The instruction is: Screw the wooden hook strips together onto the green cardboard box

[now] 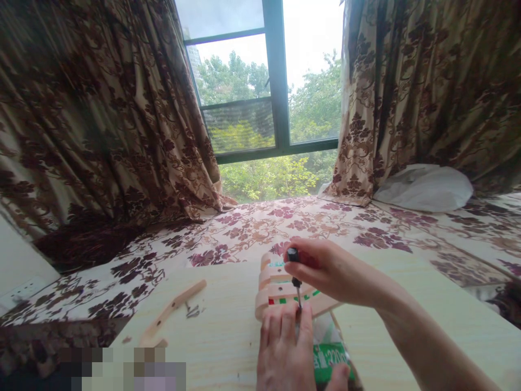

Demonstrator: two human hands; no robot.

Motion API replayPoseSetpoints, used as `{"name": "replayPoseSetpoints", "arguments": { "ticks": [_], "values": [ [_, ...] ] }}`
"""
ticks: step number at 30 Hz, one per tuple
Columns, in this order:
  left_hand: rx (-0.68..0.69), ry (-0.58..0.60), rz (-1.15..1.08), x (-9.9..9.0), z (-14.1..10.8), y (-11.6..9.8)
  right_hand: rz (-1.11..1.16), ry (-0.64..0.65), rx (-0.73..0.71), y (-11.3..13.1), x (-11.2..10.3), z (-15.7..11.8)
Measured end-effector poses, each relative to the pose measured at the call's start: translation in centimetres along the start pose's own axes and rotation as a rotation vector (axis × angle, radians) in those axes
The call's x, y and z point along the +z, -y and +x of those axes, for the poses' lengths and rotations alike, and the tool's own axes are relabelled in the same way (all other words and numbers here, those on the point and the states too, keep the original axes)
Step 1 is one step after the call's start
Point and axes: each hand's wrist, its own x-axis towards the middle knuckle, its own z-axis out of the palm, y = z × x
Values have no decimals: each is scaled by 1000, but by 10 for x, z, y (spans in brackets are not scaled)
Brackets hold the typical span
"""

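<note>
My right hand [315, 266] is closed round the black handle of a screwdriver [293, 255]. The screwdriver stands almost upright, its thin shaft running down to a slatted wooden piece [280, 275] made of pale curved strips with dark screw holes. My left hand [285, 347] lies with its fingers stretched out on the near part of that piece, fingertips close to the screwdriver tip, thumb apart. The tip's contact point is hidden by my left fingers. Under the wooden piece and my left hand lies a plastic packet [329, 358] with a green printed band.
A loose curved wooden strip [175, 307] and several screws [192, 310] lie to the left on the pale wooden board [220, 326]. Behind is a flower-patterned cloth [252, 228]. A white plastic bag [425, 187] sits at the right by the curtain [407, 98]. A window [279, 81] faces me.
</note>
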Motion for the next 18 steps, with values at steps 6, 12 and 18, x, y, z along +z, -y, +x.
{"name": "replayPoseSetpoints", "arguments": {
  "ticks": [6, 12, 18],
  "values": [
    [-15, 14, -5, -1, 0, 0, -98, -68, 37, -1, -1, 2],
    [-4, 15, 9, 0, 0, 0, -56, -44, 17, 3, -4, 0],
    [-17, 33, -12, -1, 0, 0, -120, -90, 48, -3, -1, 2]
  ]
}}
